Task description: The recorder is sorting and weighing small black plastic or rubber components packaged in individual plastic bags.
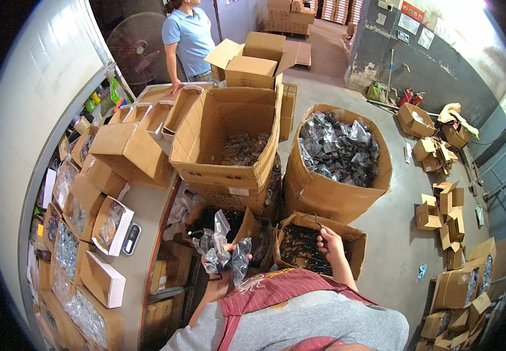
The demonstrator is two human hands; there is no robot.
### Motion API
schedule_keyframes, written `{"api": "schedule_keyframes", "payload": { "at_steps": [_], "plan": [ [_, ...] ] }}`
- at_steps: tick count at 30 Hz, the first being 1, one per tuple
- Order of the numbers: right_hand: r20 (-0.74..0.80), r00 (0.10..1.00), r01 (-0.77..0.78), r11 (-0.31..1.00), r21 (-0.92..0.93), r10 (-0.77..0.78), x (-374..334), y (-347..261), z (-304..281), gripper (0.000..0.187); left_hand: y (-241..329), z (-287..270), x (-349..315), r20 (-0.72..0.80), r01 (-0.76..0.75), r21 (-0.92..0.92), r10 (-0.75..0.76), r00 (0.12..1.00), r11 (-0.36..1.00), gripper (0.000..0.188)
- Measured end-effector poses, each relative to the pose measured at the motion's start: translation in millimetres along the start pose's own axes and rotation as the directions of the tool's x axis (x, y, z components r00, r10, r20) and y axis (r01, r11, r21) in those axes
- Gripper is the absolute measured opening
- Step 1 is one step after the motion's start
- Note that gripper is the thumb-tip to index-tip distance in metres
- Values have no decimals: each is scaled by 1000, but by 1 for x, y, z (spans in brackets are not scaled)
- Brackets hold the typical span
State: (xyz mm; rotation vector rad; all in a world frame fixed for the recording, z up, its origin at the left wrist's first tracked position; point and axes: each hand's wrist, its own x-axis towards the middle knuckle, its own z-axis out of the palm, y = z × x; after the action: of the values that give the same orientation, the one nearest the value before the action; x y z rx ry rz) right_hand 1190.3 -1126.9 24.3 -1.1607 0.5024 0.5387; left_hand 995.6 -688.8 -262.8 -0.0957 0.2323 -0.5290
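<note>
The left hand is grasping several clear plastic bags in one bunch, perhaps because in this way a single hand can carry them together; what is inside them I cannot tell surely. The right hand pinches a thin, curved black piece between its fingers, above a low open carton with many similar black pieces. This carton stands directly under the right hand, probably so that the pieces are within easy reach. Just beyond the left hand is another open carton with dark contents. Farther ahead of the right hand, a big carton contains a heap of bagged black items; its high walls seem useful to keep the heap from sliding out.

As for writing, the tall carton ahead of the left hand carries a white label and dark print, both too small to read. A red sign on the wall, far beyond the right hand, has pale lettering.
</note>
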Motion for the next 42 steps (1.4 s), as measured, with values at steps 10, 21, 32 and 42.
{"api": "schedule_keyframes", "payload": {
  "at_steps": [10,21,32,42],
  "plan": [
    [269,943,-250,951,182,197,-28,56,2,26,-117,286,45,-80,-434,612,598,797,661,29],
    [325,919,82,697,-712,224,-28,88,-21,51,-98,222,34,-102,-412,706,657,747,577,34],
    [347,922,344,773,-532,-172,-39,-6,73,37,-88,248,53,-129,-492,645,718,684,585,36],
    [327,943,281,678,-679,-63,-24,-2,71,36,-107,302,49,-168,-601,199,632,757,774,36]
  ]
}}
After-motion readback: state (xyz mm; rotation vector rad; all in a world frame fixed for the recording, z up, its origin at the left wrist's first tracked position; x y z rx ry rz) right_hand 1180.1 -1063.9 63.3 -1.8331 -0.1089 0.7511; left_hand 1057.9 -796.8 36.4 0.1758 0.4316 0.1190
